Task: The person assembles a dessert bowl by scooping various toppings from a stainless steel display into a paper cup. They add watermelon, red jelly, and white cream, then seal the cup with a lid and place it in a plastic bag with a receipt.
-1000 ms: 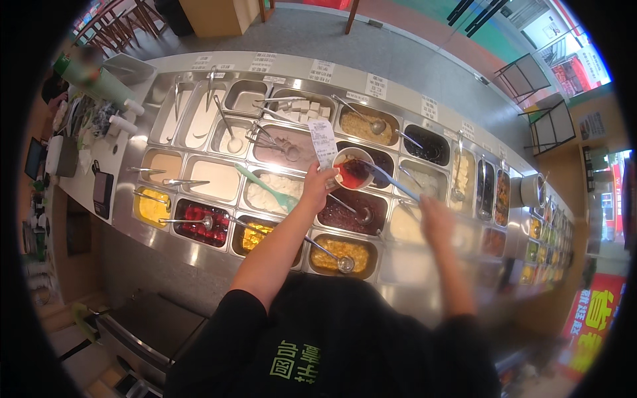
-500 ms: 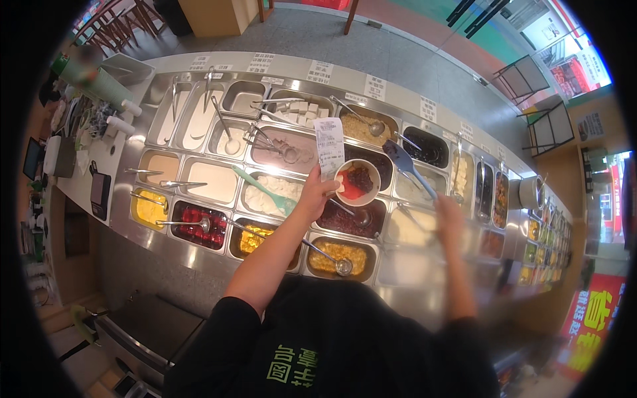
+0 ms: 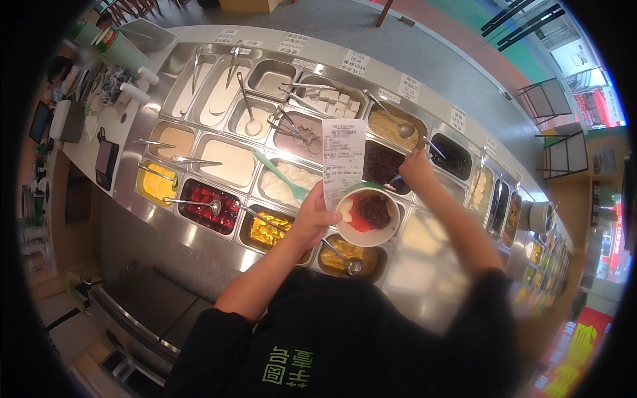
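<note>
My left hand [image 3: 312, 220] holds a white bowl [image 3: 367, 215] together with a long paper slip [image 3: 342, 158] that stands up behind it. The bowl carries red pieces and a heap of dark beans. It hovers over the steel topping counter [image 3: 133, 182], above a pan of yellow pieces [image 3: 345, 255]. My right hand [image 3: 417, 170] reaches to the far side of the bowl and grips the handle of a ladle [image 3: 432, 148] that sits at a pan of black topping [image 3: 451, 159]. A pan of dark red beans [image 3: 381, 162] lies between the two hands.
The counter holds several steel pans with white, yellow, red and brown toppings, most with a spoon or tongs; a green scoop [image 3: 279, 174] lies in a white one. Cups and a card reader [image 3: 106, 162] sit at the left end. Small labels line the far edge.
My right hand swung from the near right side up to the far pans and took the ladle handle. The bowl came lower and nearer, and dark beans now lie in it.
</note>
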The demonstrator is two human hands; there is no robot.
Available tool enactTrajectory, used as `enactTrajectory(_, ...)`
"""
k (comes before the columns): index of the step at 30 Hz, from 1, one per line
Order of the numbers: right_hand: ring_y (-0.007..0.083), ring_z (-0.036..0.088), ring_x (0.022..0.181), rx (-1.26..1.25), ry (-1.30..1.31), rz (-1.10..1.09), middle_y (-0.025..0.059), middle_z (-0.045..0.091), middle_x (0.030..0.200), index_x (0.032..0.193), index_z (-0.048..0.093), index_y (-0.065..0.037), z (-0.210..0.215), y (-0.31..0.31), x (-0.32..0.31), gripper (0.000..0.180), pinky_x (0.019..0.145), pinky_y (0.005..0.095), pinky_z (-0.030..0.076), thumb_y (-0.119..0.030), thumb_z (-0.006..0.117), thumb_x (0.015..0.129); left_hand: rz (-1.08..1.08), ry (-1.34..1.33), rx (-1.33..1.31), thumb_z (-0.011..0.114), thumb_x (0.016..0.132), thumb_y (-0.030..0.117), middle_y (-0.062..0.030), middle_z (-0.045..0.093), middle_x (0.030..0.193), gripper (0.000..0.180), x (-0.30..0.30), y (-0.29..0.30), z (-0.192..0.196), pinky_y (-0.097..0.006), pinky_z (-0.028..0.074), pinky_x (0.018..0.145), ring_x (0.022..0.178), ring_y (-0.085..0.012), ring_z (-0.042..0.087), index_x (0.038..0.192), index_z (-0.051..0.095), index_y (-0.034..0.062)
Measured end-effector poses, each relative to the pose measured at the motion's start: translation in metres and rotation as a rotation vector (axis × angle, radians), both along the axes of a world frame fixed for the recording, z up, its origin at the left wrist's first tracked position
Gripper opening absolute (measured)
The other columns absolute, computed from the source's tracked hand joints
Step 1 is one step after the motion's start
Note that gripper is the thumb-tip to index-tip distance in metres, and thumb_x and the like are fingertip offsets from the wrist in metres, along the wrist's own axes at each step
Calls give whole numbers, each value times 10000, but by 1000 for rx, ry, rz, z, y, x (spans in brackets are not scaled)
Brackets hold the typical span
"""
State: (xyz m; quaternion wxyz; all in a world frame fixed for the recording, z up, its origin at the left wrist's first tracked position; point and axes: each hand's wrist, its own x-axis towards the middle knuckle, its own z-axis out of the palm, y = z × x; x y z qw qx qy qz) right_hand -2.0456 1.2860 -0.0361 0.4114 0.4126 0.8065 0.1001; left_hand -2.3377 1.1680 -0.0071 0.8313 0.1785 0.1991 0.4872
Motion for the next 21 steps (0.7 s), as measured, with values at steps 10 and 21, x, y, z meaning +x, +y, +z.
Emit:
enactTrajectory(10,326,615,987,391,403,345,105,673,1046,990,731,-79,4,57,-87,272,980,532,374,-215,516,897,10,-38,-16,646,733,-10,-143,444,1433,852,-36,-2,3,-382,307,1133,1343,-258,424,1483,239,6)
enactTrajectory(21,360,651,707,186,775,-712,142,675,768,795,662,-82,2,-170,-33,392,647,475,513,-402,512,963,-34,5,0,639,753,-1,-144,468,1413,797,-66,-14,8,-381,328,1122,1323,-256,446,1463,277,-1)
